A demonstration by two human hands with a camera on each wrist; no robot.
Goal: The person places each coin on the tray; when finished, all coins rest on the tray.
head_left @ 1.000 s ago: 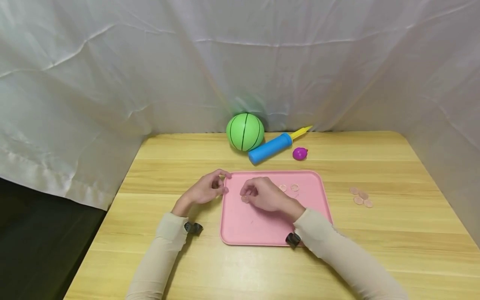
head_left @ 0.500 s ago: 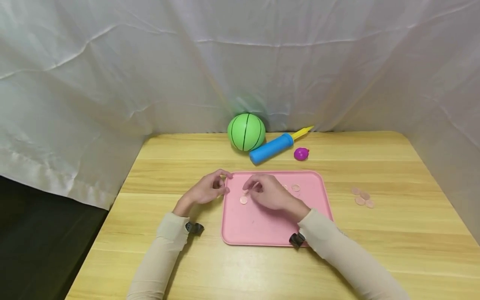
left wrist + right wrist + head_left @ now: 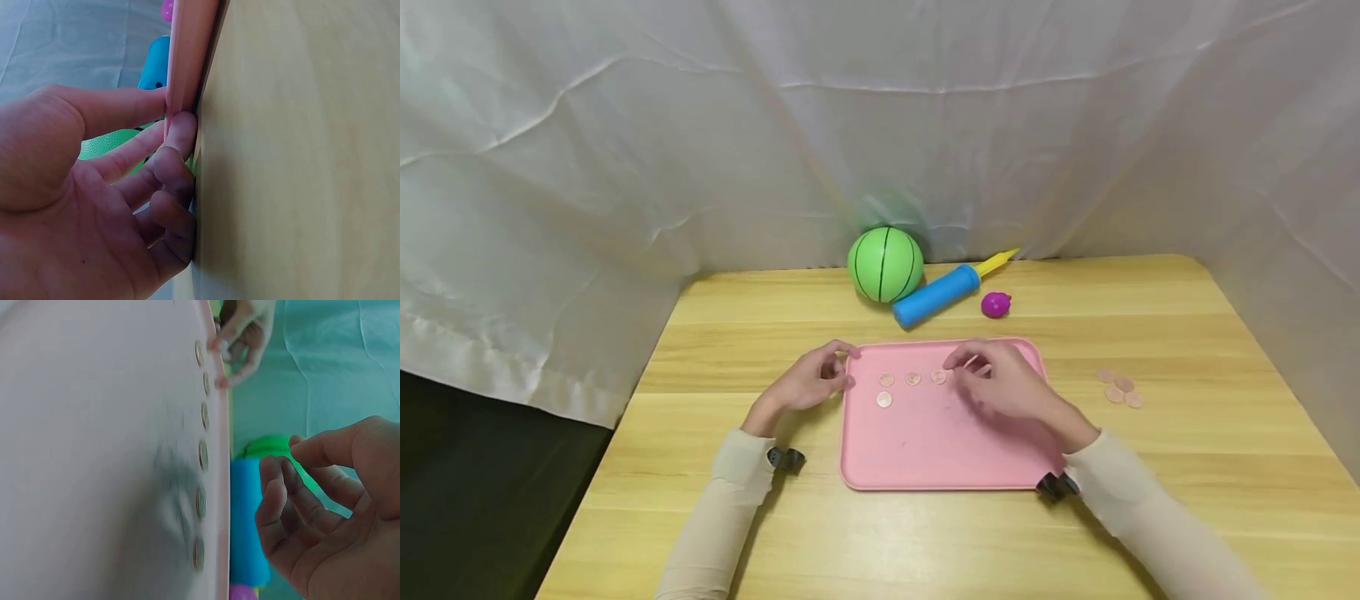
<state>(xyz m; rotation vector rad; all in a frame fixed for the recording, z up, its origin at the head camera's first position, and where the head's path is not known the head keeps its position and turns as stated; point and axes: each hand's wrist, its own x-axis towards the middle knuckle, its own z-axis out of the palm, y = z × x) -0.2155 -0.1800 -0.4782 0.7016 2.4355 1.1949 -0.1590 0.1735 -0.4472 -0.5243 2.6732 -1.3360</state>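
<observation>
Touching the left rim: the left hand [image 3: 808,379] is resting its thumb and fingertips, set apart from each other, against the edge of the pink tray [image 3: 917,458].
Right hand: the right hand [image 3: 1000,379] is hovering over the tray's far right part, fingers curving loosely and holding nothing that shows.
Pink tray: it is lying flat on the wooden surface [image 3: 865,542], its long axis running left to right before the person.
Disc row: small flat discs [image 3: 913,378] are lying in a line near the far rim, the line running parallel to the tray's long axis; the right wrist view is showing six discs in the tray.
Odd disc: one disc [image 3: 884,400] is lying just nearer the person than the row's left end.
Discs outside: four discs [image 3: 1115,394] are clustering on the surface, right of the tray.
Blue pump: the pump [image 3: 936,296] is lying diagonally beyond the tray, its yellow tip pointing far right, between a green ball [image 3: 885,264] and a small purple object [image 3: 996,305].
Since half a second ago: the right hand is moving rightward, uncovering the row's left discs; the left hand is staying put.
</observation>
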